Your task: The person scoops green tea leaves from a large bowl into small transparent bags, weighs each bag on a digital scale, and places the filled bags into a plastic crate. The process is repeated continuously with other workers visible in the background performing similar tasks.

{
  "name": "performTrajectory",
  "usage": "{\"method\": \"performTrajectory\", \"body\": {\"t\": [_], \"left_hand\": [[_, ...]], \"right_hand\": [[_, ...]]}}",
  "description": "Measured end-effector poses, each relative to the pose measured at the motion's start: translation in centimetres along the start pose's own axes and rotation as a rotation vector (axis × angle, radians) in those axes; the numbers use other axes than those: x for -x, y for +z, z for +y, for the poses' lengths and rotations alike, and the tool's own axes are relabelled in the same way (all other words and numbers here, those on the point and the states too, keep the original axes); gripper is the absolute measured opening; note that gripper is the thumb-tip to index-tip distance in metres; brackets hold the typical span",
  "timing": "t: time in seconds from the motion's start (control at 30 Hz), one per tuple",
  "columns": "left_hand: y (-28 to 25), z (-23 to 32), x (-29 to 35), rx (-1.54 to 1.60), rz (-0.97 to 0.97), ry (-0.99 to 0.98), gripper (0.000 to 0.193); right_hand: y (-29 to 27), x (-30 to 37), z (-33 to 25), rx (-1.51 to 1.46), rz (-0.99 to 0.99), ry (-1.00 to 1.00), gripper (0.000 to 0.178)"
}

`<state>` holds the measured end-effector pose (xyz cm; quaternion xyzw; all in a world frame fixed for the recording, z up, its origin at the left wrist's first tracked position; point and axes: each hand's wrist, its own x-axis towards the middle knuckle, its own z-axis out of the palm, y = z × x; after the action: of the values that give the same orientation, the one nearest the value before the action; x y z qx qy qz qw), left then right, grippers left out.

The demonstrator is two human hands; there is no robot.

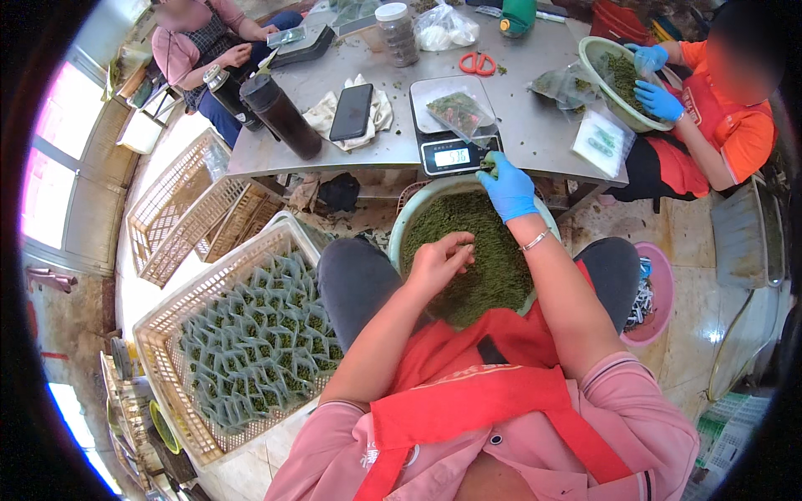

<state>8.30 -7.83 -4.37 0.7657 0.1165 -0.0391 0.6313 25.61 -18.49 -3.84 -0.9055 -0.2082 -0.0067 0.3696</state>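
Note:
Between my knees sits a pale green basin (399, 219) full of loose green plant bits (468, 288). Over it is my bare left hand (443, 260), its fingers curled in; whatever they may hold is hidden. My right hand (511, 190), in a blue glove, is at the basin's far rim beside the digital scale (458, 157). Its fingertips are pressed together around a small clump of the green bits. On the scale's pan lies a clear plastic bag (458, 113) with green contents, its near end hanging toward the lit display.
At left stands a crate (167, 334) of filled bags, with crates (180, 204) behind. A tumbler (284, 117), phone (352, 112), red scissors (477, 63) and jar (396, 35) stand or lie on the metal table. Two co-workers sit across; one holds a bowl (597, 63). Right: pink basin (662, 292).

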Motion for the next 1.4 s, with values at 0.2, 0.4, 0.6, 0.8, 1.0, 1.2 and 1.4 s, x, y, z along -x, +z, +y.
{"method": "performTrajectory", "body": {"t": [0.2,0.4,0.6,0.8,1.0,1.2,1.4], "left_hand": [[-1.3,-0.1,0.4,0.068,0.058,0.009,0.026],[-6.0,2.0,-2.2,0.027,0.179,0.104,0.025],[-13.1,0.0,-5.9,0.147,0.511,0.096,0.022],[-12.1,-0.6,-6.1,0.154,0.560,0.158,0.025],[-11.9,0.4,-5.7,0.114,0.574,0.121,0.023],[-10.1,0.3,-6.6,-0.091,0.554,0.126,0.022],[-10.0,1.9,-7.5,-0.705,0.920,0.458,0.031]], "right_hand": [[0.9,2.8,1.1,-0.303,-0.181,0.000,0.016],[-2.7,6.4,0.2,-0.538,-0.522,0.194,0.017],[-3.4,2.4,-0.6,-0.242,-0.212,-0.055,0.041],[-2.2,-1.6,-1.5,-0.081,-0.085,-0.050,0.033],[-2.8,0.8,-1.8,-0.179,0.174,-0.307,0.024],[-1.3,-4.4,-2.0,0.196,0.124,-0.513,0.030],[-0.3,-7.4,-5.9,0.391,-0.022,-0.727,0.021]]}}
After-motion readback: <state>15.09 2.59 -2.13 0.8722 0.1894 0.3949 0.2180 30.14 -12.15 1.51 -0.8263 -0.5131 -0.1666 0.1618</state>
